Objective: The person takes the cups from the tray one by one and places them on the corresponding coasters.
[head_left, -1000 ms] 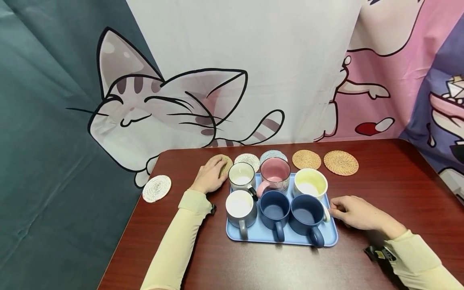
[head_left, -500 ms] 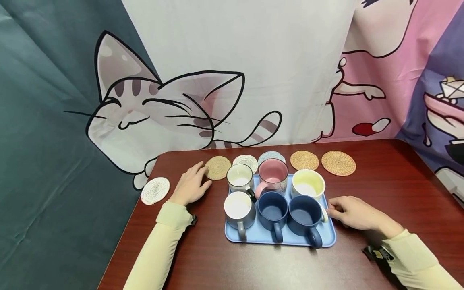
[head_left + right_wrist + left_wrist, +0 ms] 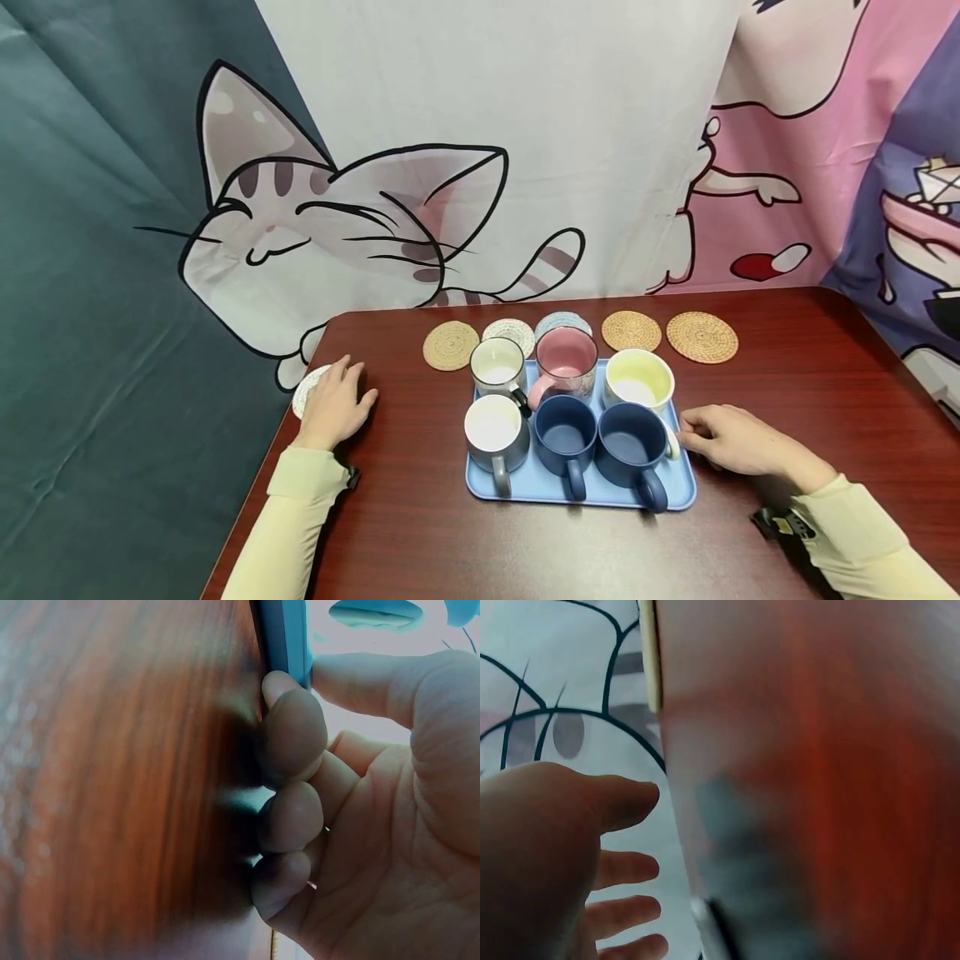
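At the table's left edge my left hand (image 3: 335, 408) reaches over a white woven coaster (image 3: 304, 393), partly covering it. Its fingers are spread and hold nothing; whether they touch the coaster I cannot tell. My right hand (image 3: 727, 435) pinches the right rim of the light-blue tray (image 3: 680, 483) between thumb and curled fingers, as the right wrist view confirms. On the tray stand a grey mug (image 3: 501, 458), two dark-blue mugs (image 3: 564, 457), a white mug with black handle (image 3: 495, 387), a pink mug (image 3: 577, 379) and a mug with yellow inside (image 3: 637, 396).
Behind the tray lie a tan coaster (image 3: 451, 346), a white one (image 3: 510, 331), a pale blue one (image 3: 562, 321) and two straw-coloured coasters (image 3: 702, 337). A printed cloth (image 3: 600, 150) hangs along the table's back edge.
My left hand has left the tan coaster behind the tray and moved left and toward me, to the white coaster at the edge. The right hand stays at the tray rim.
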A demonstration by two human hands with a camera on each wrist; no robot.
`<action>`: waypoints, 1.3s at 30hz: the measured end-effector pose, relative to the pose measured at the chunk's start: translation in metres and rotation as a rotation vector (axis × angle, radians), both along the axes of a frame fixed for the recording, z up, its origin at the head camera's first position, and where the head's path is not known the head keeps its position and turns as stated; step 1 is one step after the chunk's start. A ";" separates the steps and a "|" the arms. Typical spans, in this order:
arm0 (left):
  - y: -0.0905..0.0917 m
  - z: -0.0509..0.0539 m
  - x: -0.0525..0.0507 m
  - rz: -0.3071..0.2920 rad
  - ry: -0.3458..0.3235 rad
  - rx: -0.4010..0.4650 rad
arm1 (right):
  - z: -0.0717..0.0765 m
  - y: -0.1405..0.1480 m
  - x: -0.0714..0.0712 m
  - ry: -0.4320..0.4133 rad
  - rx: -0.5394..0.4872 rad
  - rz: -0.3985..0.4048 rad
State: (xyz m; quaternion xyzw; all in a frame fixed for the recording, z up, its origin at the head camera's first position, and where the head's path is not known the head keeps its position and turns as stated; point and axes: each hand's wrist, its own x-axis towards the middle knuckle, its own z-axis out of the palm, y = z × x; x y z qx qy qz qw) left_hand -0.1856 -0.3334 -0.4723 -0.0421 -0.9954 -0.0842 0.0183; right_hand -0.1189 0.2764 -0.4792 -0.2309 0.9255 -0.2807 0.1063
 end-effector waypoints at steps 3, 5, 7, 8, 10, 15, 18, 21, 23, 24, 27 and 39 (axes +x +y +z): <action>-0.010 -0.001 0.006 0.043 -0.006 0.008 | 0.000 0.000 0.000 0.005 0.002 -0.001; -0.015 0.000 0.009 0.073 -0.007 0.013 | 0.000 -0.001 0.001 0.011 0.003 -0.001; -0.020 0.000 0.012 0.108 -0.019 0.023 | 0.000 -0.001 0.001 0.015 0.002 0.002; -0.022 0.000 0.014 0.127 -0.028 0.024 | 0.000 -0.001 0.001 0.016 0.001 0.004; -0.025 0.000 0.015 0.159 -0.055 0.023 | 0.000 -0.001 0.001 0.013 -0.002 0.006; -0.030 -0.004 0.017 0.157 -0.081 0.012 | 0.000 -0.001 0.001 0.008 -0.004 0.004; -0.032 -0.005 0.017 0.118 -0.053 0.008 | 0.000 0.000 0.001 0.007 -0.001 0.002; -0.034 -0.005 0.016 0.093 -0.024 -0.004 | 0.000 0.000 0.001 0.003 -0.005 0.002; -0.035 -0.005 0.015 0.082 -0.009 -0.016 | 0.001 -0.001 0.001 0.000 -0.008 0.005; -0.035 -0.005 0.014 0.078 -0.005 -0.019 | 0.001 -0.001 0.001 -0.002 -0.010 0.007; -0.035 -0.004 0.013 0.065 0.000 -0.031 | 0.001 -0.001 0.001 -0.006 -0.012 0.009; -0.025 0.001 0.007 0.022 0.002 -0.042 | 0.001 -0.001 0.000 -0.007 -0.001 -0.002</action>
